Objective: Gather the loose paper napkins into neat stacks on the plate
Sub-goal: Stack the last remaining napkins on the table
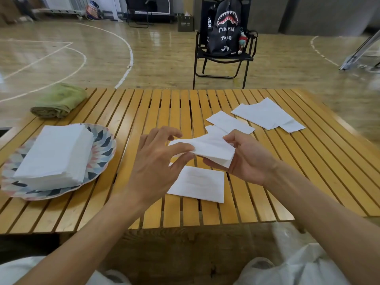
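A patterned plate (102,149) sits at the table's left and carries a tall, tidy stack of white napkins (55,153). Above the middle of the table both hands hold a small bundle of napkins (211,150). My right hand (244,159) grips its right end between thumb and fingers. My left hand (156,161) pinches its left end. One loose napkin (198,184) lies flat under the hands. Another napkin (228,121) lies just beyond them. Several overlapping napkins (267,114) lie at the far right.
A rolled green towel (59,100) lies at the far left corner of the slatted wooden table (144,108). Behind the table a black folding chair (224,58) holds a dark backpack. My knees show below the near edge.
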{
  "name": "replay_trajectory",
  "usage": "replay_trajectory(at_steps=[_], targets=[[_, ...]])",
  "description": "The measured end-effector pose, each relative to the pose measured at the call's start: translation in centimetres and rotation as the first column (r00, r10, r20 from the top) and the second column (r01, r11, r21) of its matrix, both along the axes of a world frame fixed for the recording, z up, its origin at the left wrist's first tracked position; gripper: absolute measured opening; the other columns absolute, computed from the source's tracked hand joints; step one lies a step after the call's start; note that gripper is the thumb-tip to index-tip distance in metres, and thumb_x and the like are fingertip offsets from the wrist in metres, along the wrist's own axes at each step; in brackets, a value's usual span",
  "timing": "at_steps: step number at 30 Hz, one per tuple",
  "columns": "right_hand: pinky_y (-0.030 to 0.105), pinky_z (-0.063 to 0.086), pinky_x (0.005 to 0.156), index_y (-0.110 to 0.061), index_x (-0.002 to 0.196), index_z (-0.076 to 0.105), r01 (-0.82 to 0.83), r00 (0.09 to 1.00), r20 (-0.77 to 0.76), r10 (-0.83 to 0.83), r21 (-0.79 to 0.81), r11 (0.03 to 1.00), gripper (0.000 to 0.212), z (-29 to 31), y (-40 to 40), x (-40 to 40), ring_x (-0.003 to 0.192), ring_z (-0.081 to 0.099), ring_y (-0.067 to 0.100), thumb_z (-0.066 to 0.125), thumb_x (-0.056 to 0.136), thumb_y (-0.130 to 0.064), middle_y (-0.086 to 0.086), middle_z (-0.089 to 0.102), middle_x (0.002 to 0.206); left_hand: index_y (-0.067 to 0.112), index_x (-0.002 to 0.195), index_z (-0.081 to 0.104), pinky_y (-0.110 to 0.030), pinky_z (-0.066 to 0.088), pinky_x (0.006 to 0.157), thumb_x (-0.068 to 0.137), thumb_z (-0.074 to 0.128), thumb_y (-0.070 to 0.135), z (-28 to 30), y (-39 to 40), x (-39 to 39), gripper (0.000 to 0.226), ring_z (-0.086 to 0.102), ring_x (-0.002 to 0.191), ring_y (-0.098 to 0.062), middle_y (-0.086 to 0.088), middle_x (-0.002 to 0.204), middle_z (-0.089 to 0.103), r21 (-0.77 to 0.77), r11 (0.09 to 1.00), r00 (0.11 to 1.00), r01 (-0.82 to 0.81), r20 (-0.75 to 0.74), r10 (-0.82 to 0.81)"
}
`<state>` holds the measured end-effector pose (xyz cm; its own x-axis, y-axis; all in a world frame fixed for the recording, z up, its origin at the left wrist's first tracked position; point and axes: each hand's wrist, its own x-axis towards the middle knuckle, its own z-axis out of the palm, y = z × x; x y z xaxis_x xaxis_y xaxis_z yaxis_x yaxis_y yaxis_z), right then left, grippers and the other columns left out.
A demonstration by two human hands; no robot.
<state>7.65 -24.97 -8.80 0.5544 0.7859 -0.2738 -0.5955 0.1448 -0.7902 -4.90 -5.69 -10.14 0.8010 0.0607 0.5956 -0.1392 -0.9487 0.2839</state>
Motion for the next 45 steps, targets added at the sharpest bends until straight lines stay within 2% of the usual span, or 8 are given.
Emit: replay_trajectory(at_steps=[10, 14, 18, 25, 31, 35, 40, 45], targets=[[0.045, 0.058, 0.083, -0.001, 0.133, 0.048, -0.006, 1.000, 0.006, 0.006, -0.059, 0.998, 0.039, -0.2, 0.0, 0.0, 0.107, 0.069, 0.035, 0.045, 0.099, -0.019, 0.022, 0.067, 0.124, 0.026, 0.104, 0.075, -0.039, 0.043, 0.090, 0.092, 0.064, 0.032, 0.2, -0.4, 0.0, 0.017, 0.040, 0.101, 0.007, 0.011, 0.112, 0.057, -0.252, 0.961, 0.993, 0.113, -0.016, -0.121], [0.029, 0.050, 0.076, -0.006, 0.112, 0.054, 0.221, 0.870, 0.492, -0.005, -0.382, 0.898, 0.042, -0.2, 0.6, -0.5, 0.091, 0.061, 0.015, 0.049, 0.096, -0.044, 0.012, 0.060, 0.105, 0.025, 0.103, 0.073, -0.046, 0.046, 0.090, 0.093, 0.065, 0.026, 0.6, -0.4, -0.1, 0.012, 0.049, 0.105, 0.002, 0.012, 0.109, 0.058, -0.317, 0.941, 0.991, 0.123, -0.020, -0.136], [0.028, 0.048, 0.098, -0.031, 0.134, 0.055, 0.257, 0.634, 0.772, 0.054, -0.275, 0.926, 0.061, 0.6, 0.5, -0.6, 0.123, 0.056, 0.003, 0.053, 0.085, -0.066, -0.015, 0.059, 0.132, 0.020, 0.104, 0.070, -0.050, 0.049, 0.088, 0.096, 0.062, 0.021, 1.0, -0.1, -0.1, 0.011, 0.056, 0.098, -0.009, 0.010, 0.104, 0.060, -0.317, 0.943, 0.993, 0.099, -0.032, -0.115], [0.029, 0.059, 0.076, -0.018, 0.106, 0.072, 0.231, 0.632, 0.775, 0.025, -0.219, 0.948, 0.013, -0.5, 0.7, -1.6, 0.092, 0.072, 0.018, 0.066, 0.096, -0.025, 0.001, 0.075, 0.098, 0.027, 0.108, 0.062, -0.018, 0.052, 0.071, 0.095, 0.062, 0.035, 0.8, 0.2, 0.0, 0.016, 0.060, 0.089, 0.002, 0.017, 0.092, 0.063, -0.404, 0.914, 0.999, 0.028, -0.027, -0.042], [0.033, 0.059, 0.086, -0.017, 0.119, 0.069, 0.196, 0.870, 0.489, -0.068, -0.215, 0.957, 0.023, -0.7, -0.2, -0.4, 0.102, 0.070, 0.016, 0.063, 0.098, -0.027, 0.000, 0.075, 0.110, 0.026, 0.124, 0.053, -0.031, 0.054, 0.080, 0.086, 0.074, 0.034, -0.4, 1.5, 0.9, 0.044, 0.070, 0.093, -0.011, 0.009, 0.091, 0.074, -0.878, 0.390, 0.940, -0.279, -0.332, -0.073], [0.033, 0.060, 0.076, -0.013, 0.118, 0.067, 0.149, 0.937, 0.346, -0.038, -0.299, 0.942, 0.022, -1.0, -0.3, -0.4, 0.096, 0.073, 0.019, 0.058, 0.102, -0.025, 0.004, 0.076, 0.108, 0.024, 0.120, 0.054, -0.026, 0.058, 0.067, 0.089, 0.071, 0.019, -1.6, 1.6, 1.2, 0.035, 0.072, 0.083, -0.013, 0.006, 0.088, 0.075, -0.921, 0.243, 0.934, -0.304, -0.338, -0.116], [0.024, 0.047, 0.056, -0.011, 0.102, 0.062, 0.164, 0.766, 0.495, 0.411, -0.768, 0.620, 0.029, -1.7, -0.9, -0.9, 0.060, 0.070, 0.010, 0.050, 0.104, -0.037, 0.001, 0.077, 0.075, 0.026, 0.122, 0.047, -0.032, 0.055, 0.074, 0.091, 0.070, 0.023, -2.7, 2.0, 1.4, 0.039, 0.065, 0.089, -0.010, 0.002, 0.094, 0.068, -0.768, 0.535, 0.923, -0.354, -0.379, 0.067], [0.017, 0.045, 0.051, -0.013, 0.087, 0.066, 0.253, 0.645, 0.499, 0.579, -0.854, 0.455, 0.031, -2.5, -0.5, -0.7, 0.050, 0.062, 0.005, 0.057, 0.100, -0.039, -0.003, 0.069, 0.064, 0.028, 0.106, 0.045, -0.019, 0.042, 0.061, 0.091, 0.069, 0.025, -4.1, 1.6, 1.1, 0.029, 0.058, 0.082, -0.005, 0.010, 0.088, 0.059, -0.525, 0.771, 0.898, -0.360, -0.420, 0.133]])
